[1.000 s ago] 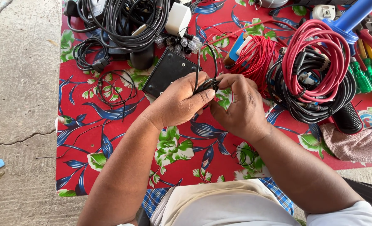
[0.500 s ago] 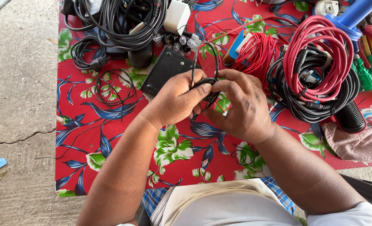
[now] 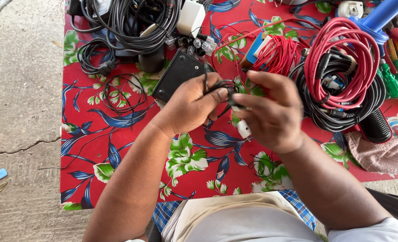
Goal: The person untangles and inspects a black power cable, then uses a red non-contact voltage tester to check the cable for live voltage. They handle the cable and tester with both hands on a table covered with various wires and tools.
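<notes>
We hold a thin black cord (image 3: 223,87) above the red floral cloth (image 3: 118,134), bunched between both hands. Our left hand (image 3: 192,105) pinches its loops; our right hand (image 3: 270,112) pinches the free end, apparently mid-coiling. Next calls for another neat loop. A black box (image 3: 178,76) lies just behind.

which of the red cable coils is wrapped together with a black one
The big red coil on the right, looped over the black coil; the smaller red bundle lies alone.
</notes>
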